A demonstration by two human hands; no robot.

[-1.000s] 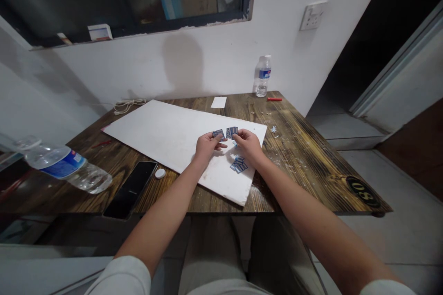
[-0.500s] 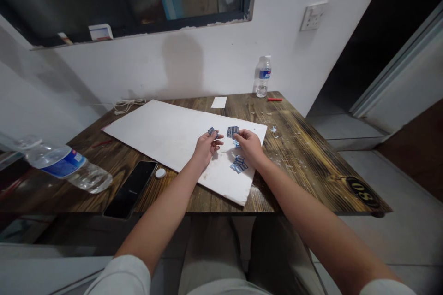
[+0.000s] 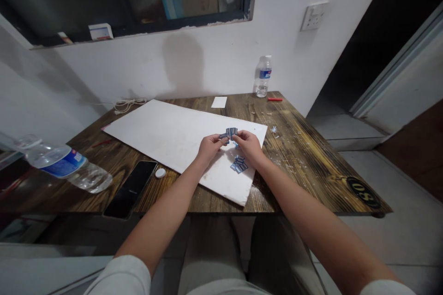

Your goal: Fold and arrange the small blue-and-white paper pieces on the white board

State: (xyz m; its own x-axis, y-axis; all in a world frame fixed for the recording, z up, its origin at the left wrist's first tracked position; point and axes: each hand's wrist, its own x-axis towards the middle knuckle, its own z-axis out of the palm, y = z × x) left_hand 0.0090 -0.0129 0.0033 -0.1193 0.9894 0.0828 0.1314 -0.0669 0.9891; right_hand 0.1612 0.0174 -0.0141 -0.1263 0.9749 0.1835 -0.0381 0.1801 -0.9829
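Over the right part of a white board [image 3: 166,129], my two hands meet at a small cluster of blue-grey rectangular pieces [image 3: 232,132]. My left hand [image 3: 209,147] pinches a few of these pieces between thumb and fingers, at the cluster's left side. My right hand [image 3: 249,145] grips the fanned pieces from the right. Below them a loose pile of similar blue pieces [image 3: 238,164] lies on the board. Some more blue-and-white pieces show partly beside my right fingers. What is printed on the pieces is too small to read.
A bottle [image 3: 69,166] lies on its side at left, near a black phone [image 3: 130,189] and a white cap [image 3: 160,173]. Behind the board are a cable [image 3: 128,105], a white card [image 3: 219,102], an upright bottle [image 3: 264,77] and a red pen [image 3: 274,99]. Scraps litter the wooden table [image 3: 297,175].
My left hand has moved right, bringing its pieces against those in my right hand. My right hand has stayed nearly in place.
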